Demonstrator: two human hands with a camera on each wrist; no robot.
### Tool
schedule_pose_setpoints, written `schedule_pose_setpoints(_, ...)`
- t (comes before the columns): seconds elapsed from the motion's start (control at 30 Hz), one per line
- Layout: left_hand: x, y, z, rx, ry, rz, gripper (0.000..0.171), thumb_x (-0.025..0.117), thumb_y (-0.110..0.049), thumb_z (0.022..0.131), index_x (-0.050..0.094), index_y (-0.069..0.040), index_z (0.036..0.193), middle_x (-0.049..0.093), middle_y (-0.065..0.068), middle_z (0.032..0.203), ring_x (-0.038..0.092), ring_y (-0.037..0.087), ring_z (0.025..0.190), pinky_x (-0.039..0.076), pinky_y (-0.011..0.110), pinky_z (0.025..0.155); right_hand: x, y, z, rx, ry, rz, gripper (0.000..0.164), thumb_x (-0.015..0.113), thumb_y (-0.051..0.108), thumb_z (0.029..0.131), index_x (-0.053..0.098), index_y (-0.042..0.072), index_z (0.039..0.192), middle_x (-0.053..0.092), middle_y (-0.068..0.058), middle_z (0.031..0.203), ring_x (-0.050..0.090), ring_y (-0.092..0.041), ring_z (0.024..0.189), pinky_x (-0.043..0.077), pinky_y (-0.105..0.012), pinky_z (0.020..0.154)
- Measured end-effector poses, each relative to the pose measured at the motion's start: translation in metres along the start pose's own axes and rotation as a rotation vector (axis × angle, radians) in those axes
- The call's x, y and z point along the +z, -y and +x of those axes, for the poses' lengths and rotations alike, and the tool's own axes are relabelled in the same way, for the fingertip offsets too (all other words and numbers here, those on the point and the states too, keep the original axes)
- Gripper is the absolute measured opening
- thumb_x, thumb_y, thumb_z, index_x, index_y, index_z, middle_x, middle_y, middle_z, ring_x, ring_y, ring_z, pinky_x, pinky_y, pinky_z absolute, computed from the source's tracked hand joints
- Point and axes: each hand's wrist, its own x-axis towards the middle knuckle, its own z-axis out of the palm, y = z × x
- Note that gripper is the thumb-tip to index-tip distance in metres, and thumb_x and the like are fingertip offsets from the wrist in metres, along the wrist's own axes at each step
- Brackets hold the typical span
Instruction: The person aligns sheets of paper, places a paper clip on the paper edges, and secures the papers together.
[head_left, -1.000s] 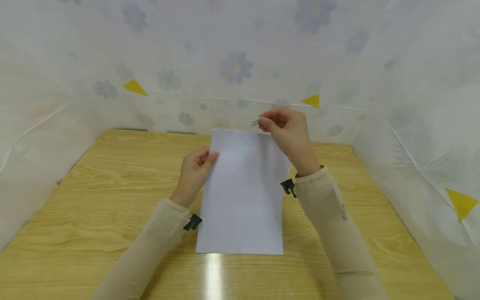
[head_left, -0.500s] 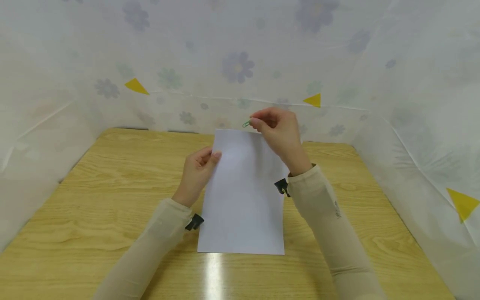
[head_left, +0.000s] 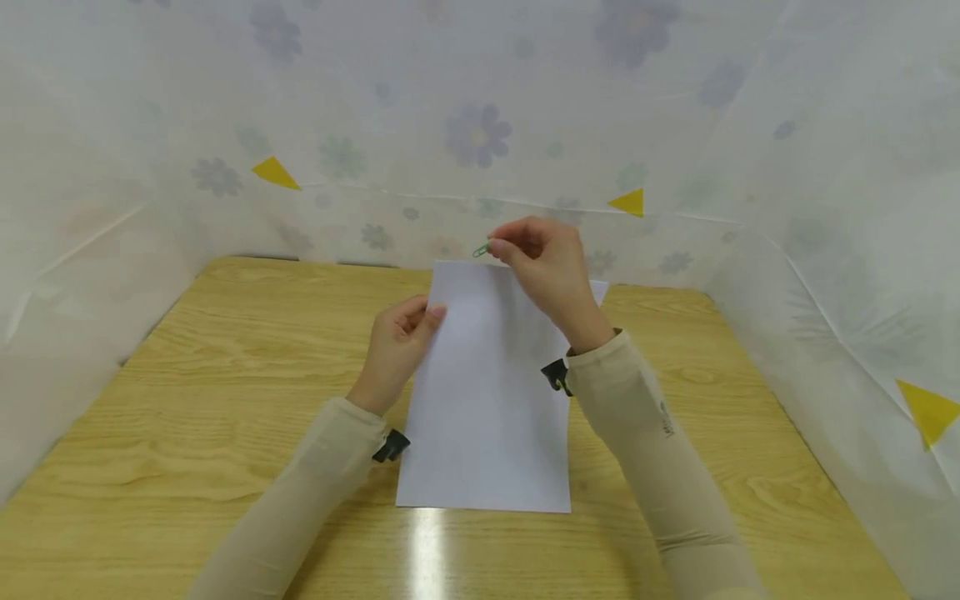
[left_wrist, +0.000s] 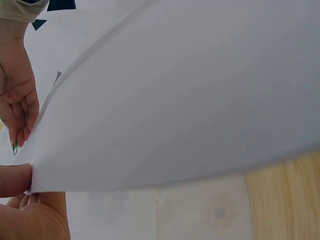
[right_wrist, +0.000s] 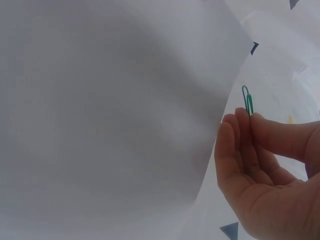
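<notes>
White paper (head_left: 487, 392) stands tilted up over the table, its far edge raised. My left hand (head_left: 397, 346) pinches its left edge near the upper corner, thumb on the near face and fingers behind. Between the thumb and fingertips of my right hand (head_left: 551, 275) is a green paper clip (head_left: 481, 250), its looped end pointing left, just above the paper's top edge. The right wrist view shows the clip (right_wrist: 248, 100) sticking out past the fingertips, beside the paper's edge. In the left wrist view the clip (left_wrist: 15, 148) hangs near the corner pinched by the left thumb (left_wrist: 15, 180).
A wood-grain table (head_left: 247, 375) lies beneath. Pale flower-patterned sheeting (head_left: 405, 108) walls in the back and sides, with yellow triangles (head_left: 276, 172) stuck on it. Each wrist wears a black clip-like mount (head_left: 392, 446) over a beige sleeve (head_left: 300, 492).
My right hand has moved left along the paper's top edge, carrying the green paper clip toward the upper left corner. The left hand keeps its pinch, almost still.
</notes>
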Motion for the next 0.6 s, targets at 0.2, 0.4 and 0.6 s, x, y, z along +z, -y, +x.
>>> schedule_pose_setpoints(0.2, 0.0, 0.0, 0.0, 0.009, 0.006, -0.002, 0.025, 0.057, -0.022, 0.086, 0.064, 0.001, 0.095, 0.062, 0.015, 0.076, 0.055, 0.015, 0.059, 0.046, 0.027, 0.05, 0.003, 0.0, 0.0, -0.038, 0.006, -0.013, 0.012, 0.066, 0.014, 0.08, 0.067, 0.004, 0.086, 0.065, -0.006, 0.082, 0.06, -0.015, 0.07, 0.048, -0.025, 0.066)
schedule_pose_setpoints(0.4, 0.001, 0.0, -0.001, 0.033, 0.005, -0.001, 0.025, 0.057, -0.02, 0.086, 0.064, 0.002, 0.095, 0.062, 0.012, 0.073, 0.054, 0.013, 0.057, 0.046, 0.026, 0.049, 0.007, -0.002, 0.002, -0.048, 0.015, -0.009, 0.012, 0.066, 0.014, 0.08, 0.067, 0.004, 0.086, 0.065, -0.007, 0.082, 0.06, -0.016, 0.071, 0.048, -0.026, 0.066)
schedule_pose_setpoints(0.6, 0.002, 0.001, -0.001, 0.029, 0.007, -0.008, 0.025, 0.057, -0.02, 0.086, 0.064, 0.002, 0.096, 0.062, 0.016, 0.076, 0.056, 0.014, 0.058, 0.047, 0.027, 0.051, 0.008, 0.015, -0.005, -0.02, 0.025, -0.005, 0.013, 0.064, 0.009, 0.081, 0.066, -0.002, 0.088, 0.065, -0.014, 0.084, 0.061, -0.023, 0.074, 0.047, -0.025, 0.066)
